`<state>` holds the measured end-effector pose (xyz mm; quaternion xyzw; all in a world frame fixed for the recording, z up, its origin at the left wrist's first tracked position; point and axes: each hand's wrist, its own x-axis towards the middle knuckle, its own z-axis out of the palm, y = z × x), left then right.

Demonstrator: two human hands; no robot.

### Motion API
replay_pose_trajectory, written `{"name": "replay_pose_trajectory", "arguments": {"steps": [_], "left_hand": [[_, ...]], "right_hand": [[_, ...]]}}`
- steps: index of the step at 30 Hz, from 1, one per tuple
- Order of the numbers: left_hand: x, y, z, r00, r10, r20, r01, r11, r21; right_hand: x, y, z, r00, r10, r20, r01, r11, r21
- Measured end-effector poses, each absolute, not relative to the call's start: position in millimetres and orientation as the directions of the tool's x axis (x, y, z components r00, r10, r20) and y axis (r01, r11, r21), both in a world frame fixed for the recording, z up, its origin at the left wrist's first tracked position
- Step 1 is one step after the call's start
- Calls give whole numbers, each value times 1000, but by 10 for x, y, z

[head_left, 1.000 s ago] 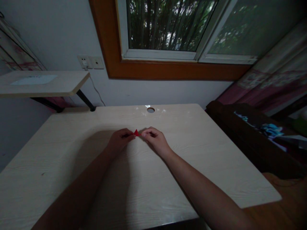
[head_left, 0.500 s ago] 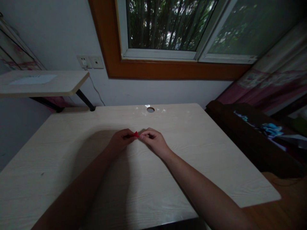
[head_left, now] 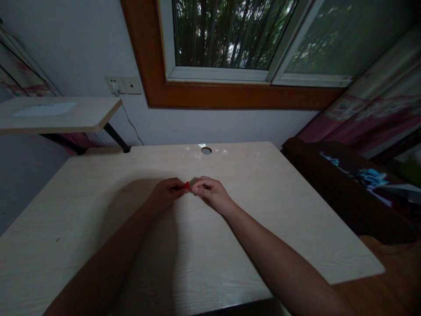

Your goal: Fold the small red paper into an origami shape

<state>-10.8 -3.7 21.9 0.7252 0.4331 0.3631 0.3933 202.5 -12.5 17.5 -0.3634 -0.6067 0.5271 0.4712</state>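
Note:
A small red piece with a pointed upper corner, perhaps folded paper, shows between my two hands above the pale wood-grain desk. My left hand pinches its left side between thumb and fingers, which cover part of it. Just to the right, my right hand is closed in a pinch, thumb against fingertips, close to the red piece's right end. Whether those right fingertips hold a bit of it is too small to tell.
A round cable hole lies near the desk's back edge. At the left stands a raised shelf on black legs, with a paper sheet on top. A dark edge shows at the bottom. Dark furniture stands to the right.
My right fingertips have shifted very slightly right, away from the red piece. My left hand keeps its pinch in nearly the same place.

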Motion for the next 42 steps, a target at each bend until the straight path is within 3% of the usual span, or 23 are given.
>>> {"name": "replay_pose_trajectory", "arguments": {"steps": [18, 29, 42], "left_hand": [[-93, -38, 245, 279, 950, 141, 332, -233, 914], [-89, -54, 327, 343, 933, 107, 320, -223, 921], [-78, -36, 255, 399, 904, 155, 412, -328, 850]], "right_hand": [[1996, -142, 174, -207, 969, 138, -97, 120, -988], [1980, -158, 145, -150, 975, 165, -91, 153, -984], [1946, -147, 65, -165, 967, 196, -41, 192, -981]]}}
